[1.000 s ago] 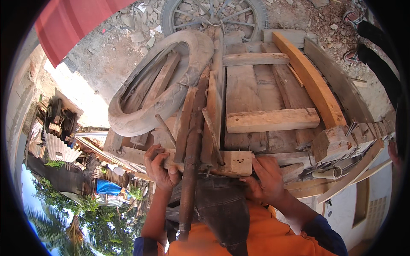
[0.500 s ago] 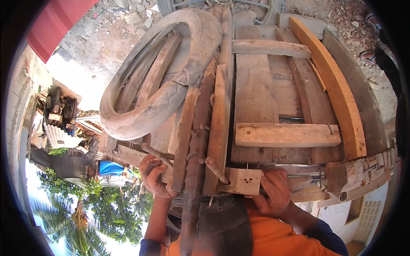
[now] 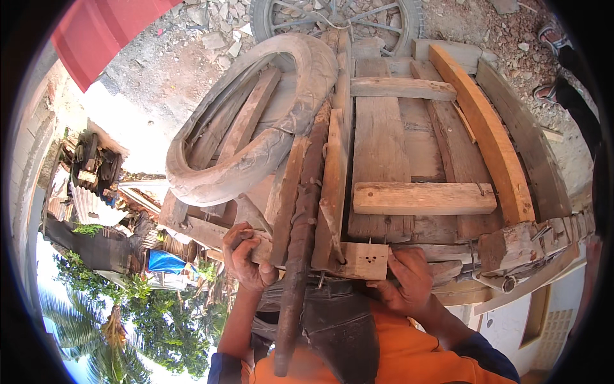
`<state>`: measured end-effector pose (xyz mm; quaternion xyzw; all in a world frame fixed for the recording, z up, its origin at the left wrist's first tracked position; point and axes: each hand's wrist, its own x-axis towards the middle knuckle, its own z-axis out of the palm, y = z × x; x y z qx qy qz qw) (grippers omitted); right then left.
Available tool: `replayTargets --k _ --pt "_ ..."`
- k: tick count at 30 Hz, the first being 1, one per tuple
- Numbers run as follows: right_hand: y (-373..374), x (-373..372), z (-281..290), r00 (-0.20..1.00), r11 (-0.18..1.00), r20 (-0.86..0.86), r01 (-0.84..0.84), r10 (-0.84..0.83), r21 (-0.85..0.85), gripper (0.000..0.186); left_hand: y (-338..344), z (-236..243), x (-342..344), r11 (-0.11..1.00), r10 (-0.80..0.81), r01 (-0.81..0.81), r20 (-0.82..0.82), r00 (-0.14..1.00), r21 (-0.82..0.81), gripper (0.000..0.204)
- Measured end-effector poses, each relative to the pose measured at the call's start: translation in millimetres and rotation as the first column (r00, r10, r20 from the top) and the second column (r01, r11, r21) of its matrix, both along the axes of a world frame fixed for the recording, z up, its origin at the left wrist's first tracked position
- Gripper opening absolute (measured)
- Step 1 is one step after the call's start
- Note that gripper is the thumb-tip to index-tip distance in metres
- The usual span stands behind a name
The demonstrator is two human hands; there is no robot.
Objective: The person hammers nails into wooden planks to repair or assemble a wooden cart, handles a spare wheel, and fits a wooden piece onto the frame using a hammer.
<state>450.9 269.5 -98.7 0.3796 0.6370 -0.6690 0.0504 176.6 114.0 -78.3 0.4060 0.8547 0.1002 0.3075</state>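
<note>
Though more of the wheel (image 3: 336, 17) shows than 0.5 s ago, our left hand (image 3: 248, 261) and right hand (image 3: 409, 278) stay clamped on opposite ends of the wooden crosspiece (image 3: 364, 261), along the near edge of the cart (image 3: 382, 141); we seemingly keep hold.

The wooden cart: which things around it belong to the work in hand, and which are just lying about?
Seemingly in use:
wooden crosspiece, left hand and right hand at its ends
wooden cart
dark bar between the hands

Apparently just about:
grey ring-shaped tube on the cart
blue tarp
red sheet
</note>
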Motion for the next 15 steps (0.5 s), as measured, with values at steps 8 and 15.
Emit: replayTargets --k 8,15 --pt "-14.1 -2.5 11.1 0.996 0.989 0.05 0.064 -0.071 0.132 0.052 4.7 -1.1 -3.3 0.99 -0.032 0.033 -0.007 0.999 0.139 0.028" --pt "-10.3 -10.5 22.3 0.98 0.996 0.178 0.088 -0.085 -0.007 0.038 -1.5 -9.3 -5.4 0.926 0.268 -0.281 0.085 0.96 0.251 0.037"
